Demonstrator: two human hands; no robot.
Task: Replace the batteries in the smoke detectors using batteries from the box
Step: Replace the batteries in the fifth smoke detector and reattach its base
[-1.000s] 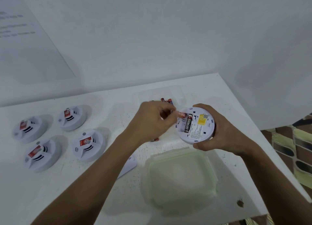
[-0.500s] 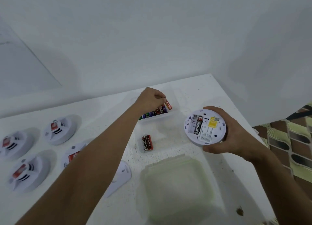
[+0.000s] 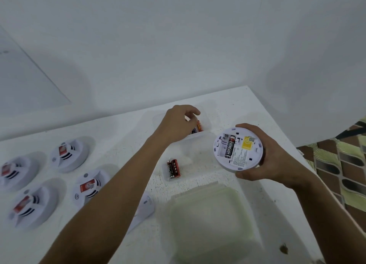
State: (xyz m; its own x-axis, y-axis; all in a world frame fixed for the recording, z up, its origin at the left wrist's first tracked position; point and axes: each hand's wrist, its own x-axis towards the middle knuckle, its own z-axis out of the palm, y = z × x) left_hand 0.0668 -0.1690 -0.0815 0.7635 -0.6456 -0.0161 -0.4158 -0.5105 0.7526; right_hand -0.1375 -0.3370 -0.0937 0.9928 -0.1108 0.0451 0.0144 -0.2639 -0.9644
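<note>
My right hand [image 3: 273, 160] grips a white round smoke detector [image 3: 243, 158] turned underside up, above the table's right part. Its battery bay holds one black battery [image 3: 229, 149], and the slot to the left of that battery is empty. My left hand [image 3: 176, 123] reaches into the clear battery box [image 3: 206, 134] at the back of the table. Its fingertips pinch an orange-red battery [image 3: 200, 125] down inside the box. Other batteries in the box are mostly hidden by the hand.
Two red batteries [image 3: 173, 168] lie on the white table [image 3: 128, 137] between my arms. The box's clear lid [image 3: 210, 220] lies near the front. A white cover plate [image 3: 145, 208] pokes out under my left forearm. Several detectors [image 3: 68, 154] sit at left.
My left hand pulled the orange-red battery away from the detector and carried it back into the box. My right hand shifted the detector slightly right.
</note>
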